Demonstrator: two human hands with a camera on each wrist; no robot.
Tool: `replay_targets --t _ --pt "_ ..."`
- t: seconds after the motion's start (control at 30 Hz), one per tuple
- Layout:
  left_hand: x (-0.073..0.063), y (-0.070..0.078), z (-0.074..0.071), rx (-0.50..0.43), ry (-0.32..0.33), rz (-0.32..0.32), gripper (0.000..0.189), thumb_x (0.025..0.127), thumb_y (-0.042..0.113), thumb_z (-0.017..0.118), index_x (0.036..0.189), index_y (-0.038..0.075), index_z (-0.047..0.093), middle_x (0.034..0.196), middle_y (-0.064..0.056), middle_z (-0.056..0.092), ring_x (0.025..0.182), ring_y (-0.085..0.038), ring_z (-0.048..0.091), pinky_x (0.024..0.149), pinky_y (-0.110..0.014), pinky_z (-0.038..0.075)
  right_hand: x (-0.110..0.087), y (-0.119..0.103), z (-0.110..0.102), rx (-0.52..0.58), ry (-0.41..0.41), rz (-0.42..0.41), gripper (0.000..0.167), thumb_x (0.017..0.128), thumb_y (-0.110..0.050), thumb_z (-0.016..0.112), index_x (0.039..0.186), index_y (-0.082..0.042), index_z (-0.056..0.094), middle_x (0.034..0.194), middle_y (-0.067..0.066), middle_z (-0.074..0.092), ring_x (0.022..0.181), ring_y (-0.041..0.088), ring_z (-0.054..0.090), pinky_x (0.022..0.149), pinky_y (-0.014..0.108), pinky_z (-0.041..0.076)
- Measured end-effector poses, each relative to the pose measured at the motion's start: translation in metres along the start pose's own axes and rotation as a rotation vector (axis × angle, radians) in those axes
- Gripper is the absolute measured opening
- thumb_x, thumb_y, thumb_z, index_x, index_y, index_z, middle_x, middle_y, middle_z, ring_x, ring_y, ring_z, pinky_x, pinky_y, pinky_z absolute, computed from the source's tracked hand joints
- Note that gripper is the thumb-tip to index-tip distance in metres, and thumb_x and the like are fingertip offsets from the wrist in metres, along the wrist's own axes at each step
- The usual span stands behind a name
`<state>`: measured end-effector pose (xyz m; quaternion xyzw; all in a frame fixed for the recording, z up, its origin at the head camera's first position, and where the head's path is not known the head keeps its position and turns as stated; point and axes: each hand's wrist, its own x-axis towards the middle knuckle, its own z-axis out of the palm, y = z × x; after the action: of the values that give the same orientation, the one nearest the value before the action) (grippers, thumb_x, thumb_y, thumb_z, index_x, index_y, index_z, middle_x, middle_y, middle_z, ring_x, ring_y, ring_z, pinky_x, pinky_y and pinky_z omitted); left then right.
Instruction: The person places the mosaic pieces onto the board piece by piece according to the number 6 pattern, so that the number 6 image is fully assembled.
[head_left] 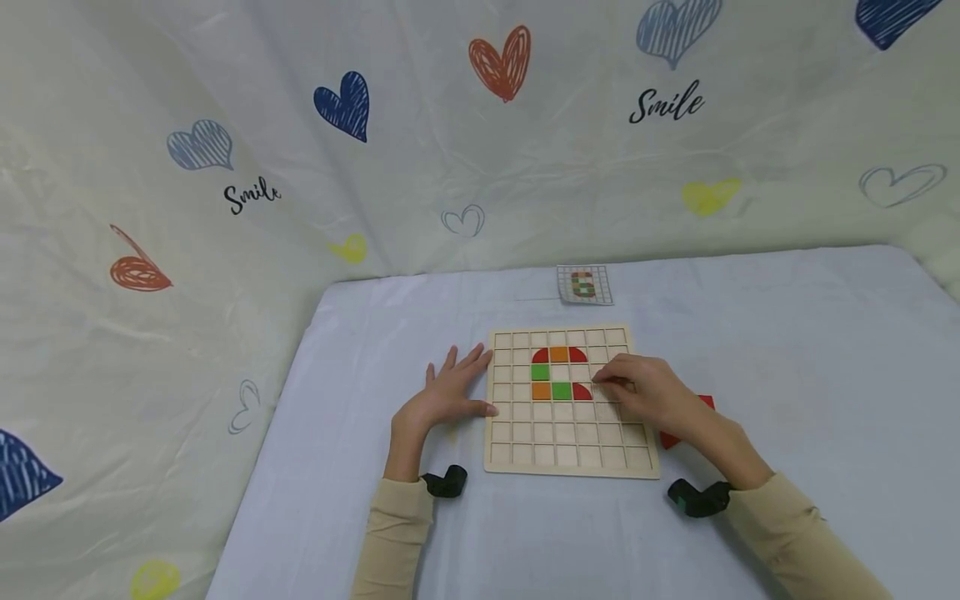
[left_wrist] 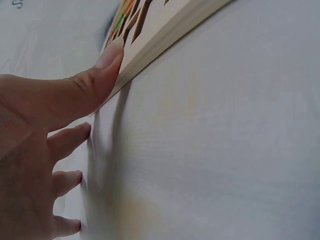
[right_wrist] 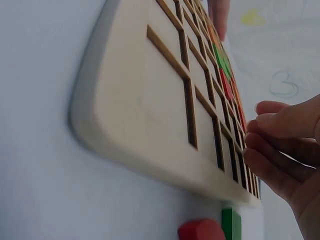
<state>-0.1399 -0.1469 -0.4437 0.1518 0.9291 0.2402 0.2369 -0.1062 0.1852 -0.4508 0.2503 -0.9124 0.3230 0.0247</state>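
Note:
A square wooden grid board (head_left: 525,454) lies on the table, with red, orange and green pieces set in its upper middle cells. My left hand (head_left: 442,396) is spread at the board's left side, its thumb (left_wrist: 110,55) resting on the rim and the other fingers reaching along the edge. Over the right part of the grid, my right hand (head_left: 648,387) has its thumb and fingertips drawn together close above the cells. Beside those fingertips sit a red quarter-round piece (head_left: 581,392) and a green square (head_left: 561,391). I cannot tell whether the right fingertips pinch a piece.
Behind the board lies a small card (head_left: 585,285) printed with a coloured grid pattern. Red pieces (head_left: 670,439) lie partly under my right forearm; a red block (right_wrist: 201,230) and a green block (right_wrist: 231,223) show beside the board in the right wrist view. A printed cloth (head_left: 420,167) hangs behind the table.

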Motion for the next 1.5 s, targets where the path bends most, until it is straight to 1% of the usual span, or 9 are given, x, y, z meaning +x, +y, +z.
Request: replay_targets --t 0.17,0.3,0.47,0.63,0.77,0.97,1.17,1.4,1.5 --pt "0.000 0.000 0.000 0.009 -0.003 0.007 0.092 0.090 0.037 0.079 0.165 0.023 0.027 0.174 0.002 0.014 0.161 -0.035 -0.007 0.122 -0.070 -0.006 -0.008 0.005 -0.007 -0.005 0.001 0.000 0.017 0.086 0.004 0.077 0.100 -0.006 0.079 0.096 0.003 0.075 0.081 0.013 0.063 0.073 0.030 0.059" --pt "0.000 -0.001 0.000 0.009 0.000 0.014 0.091 0.090 0.037 0.079 0.165 0.023 0.028 0.174 0.001 0.014 0.160 -0.036 -0.007 0.122 -0.071 -0.006 -0.018 0.012 -0.012 -0.006 0.010 0.000 0.018 0.084 0.006 0.078 0.099 -0.005 0.078 0.096 0.002 0.075 0.081 0.012 0.065 0.071 0.028 0.060" --pt "0.000 -0.001 0.000 0.016 0.000 0.014 0.091 0.090 0.038 0.078 0.165 0.025 0.028 0.173 0.002 0.014 0.160 -0.035 -0.007 0.122 -0.070 -0.006 -0.032 0.020 -0.017 -0.068 0.047 0.010 0.021 0.081 0.006 0.080 0.098 -0.006 0.079 0.098 0.004 0.075 0.086 0.019 0.068 0.073 0.034 0.061" --pt "-0.002 0.001 -0.001 0.000 0.007 0.017 0.091 0.090 0.037 0.079 0.164 0.022 0.029 0.173 0.000 0.015 0.160 -0.037 -0.006 0.121 -0.071 -0.006 -0.042 0.025 -0.024 -0.121 0.077 0.007 0.023 0.078 0.005 0.082 0.098 -0.005 0.079 0.099 0.006 0.074 0.088 0.023 0.068 0.073 0.040 0.061" --pt "-0.003 0.001 -0.001 -0.006 0.010 0.019 0.091 0.090 0.036 0.079 0.164 0.021 0.029 0.173 -0.001 0.016 0.160 -0.037 -0.006 0.121 -0.072 -0.006 -0.048 0.027 -0.029 -0.112 0.049 0.031 0.023 0.078 0.000 0.084 0.100 -0.006 0.078 0.099 0.004 0.074 0.089 0.023 0.066 0.075 0.039 0.060" --pt "-0.002 0.001 -0.001 0.002 0.007 0.022 0.091 0.091 0.038 0.078 0.164 0.022 0.028 0.173 0.000 0.015 0.160 -0.037 -0.006 0.121 -0.072 -0.006 -0.053 0.030 -0.032 -0.131 -0.025 0.086 0.025 0.078 -0.008 0.088 0.101 -0.006 0.078 0.099 0.004 0.070 0.092 0.022 0.061 0.074 0.035 0.057" --pt "-0.003 0.001 -0.001 -0.002 0.008 0.029 0.090 0.091 0.038 0.078 0.165 0.022 0.028 0.173 -0.001 0.015 0.160 -0.037 -0.006 0.121 -0.073 -0.006 -0.052 0.030 -0.030 -0.147 -0.056 0.121 0.023 0.079 -0.008 0.087 0.099 -0.005 0.077 0.100 0.006 0.069 0.093 0.024 0.058 0.076 0.038 0.057" --pt "-0.002 0.000 -0.001 0.003 0.002 0.023 0.090 0.091 0.039 0.077 0.165 0.023 0.027 0.173 0.001 0.014 0.160 -0.036 -0.007 0.121 -0.072 -0.006 -0.047 0.027 -0.031 -0.063 -0.102 0.178 0.024 0.081 -0.007 0.085 0.100 -0.005 0.070 0.095 0.002 0.069 0.086 0.017 0.058 0.073 0.032 0.054" --pt "-0.002 -0.001 -0.001 0.000 0.006 0.026 0.090 0.091 0.039 0.078 0.165 0.023 0.027 0.173 0.001 0.015 0.160 -0.036 -0.006 0.121 -0.072 -0.006 -0.046 0.026 -0.031 -0.039 -0.095 0.167 0.023 0.083 -0.004 0.083 0.102 -0.004 0.070 0.094 0.002 0.070 0.083 0.015 0.060 0.070 0.029 0.055"
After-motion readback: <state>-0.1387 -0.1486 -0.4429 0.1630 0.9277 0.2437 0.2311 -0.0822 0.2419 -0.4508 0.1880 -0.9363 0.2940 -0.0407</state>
